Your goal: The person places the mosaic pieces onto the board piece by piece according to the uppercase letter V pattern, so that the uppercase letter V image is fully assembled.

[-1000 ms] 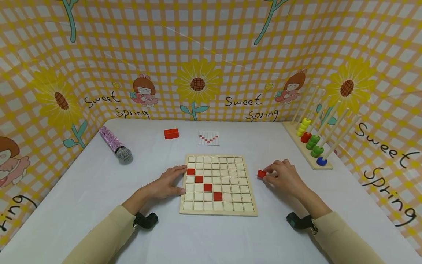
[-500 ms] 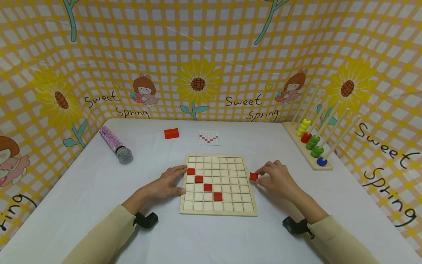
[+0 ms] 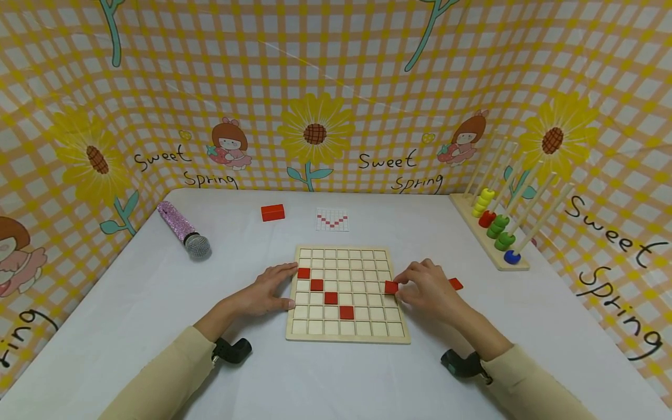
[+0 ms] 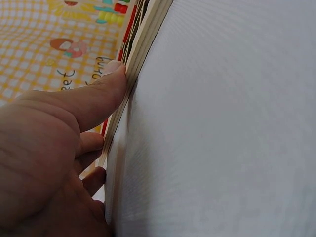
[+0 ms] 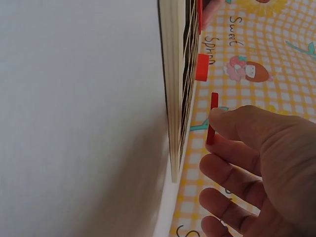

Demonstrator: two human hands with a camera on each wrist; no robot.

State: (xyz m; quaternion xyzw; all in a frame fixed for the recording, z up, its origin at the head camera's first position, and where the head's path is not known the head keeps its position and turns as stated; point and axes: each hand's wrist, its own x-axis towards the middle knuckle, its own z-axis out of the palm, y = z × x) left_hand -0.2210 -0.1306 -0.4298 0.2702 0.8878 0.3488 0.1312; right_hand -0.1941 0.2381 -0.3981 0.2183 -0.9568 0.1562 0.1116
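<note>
A square wooden grid board [image 3: 346, 340] lies on the white table, with several red square tiles in a diagonal from its left side, one of them a red tile [image 3: 346, 312] near the front. My left hand [image 3: 262, 291] rests at the board's left edge, fingers loosely spread; in the left wrist view its thumb [image 4: 101, 94] touches the wooden side. Between thumb and forefinger, my right hand [image 3: 427, 291] pinches another red tile [image 3: 391, 287] above the board's right margin. The right wrist view shows that pinched tile [image 5: 214, 101] edge-on, apart from the board.
One more red tile [image 3: 455, 284] lies right of my right hand, partly hidden. Behind the board are a red block [image 3: 273, 213] and a small pattern card [image 3: 332, 220]. A glittery microphone [image 3: 184, 229] lies at left; a bead-and-peg stand [image 3: 483, 233] stands at right.
My right hand has moved left with its pinched red tile, from beside the board to over its right edge. Another tile has come into sight behind that hand. My left hand stays put.
</note>
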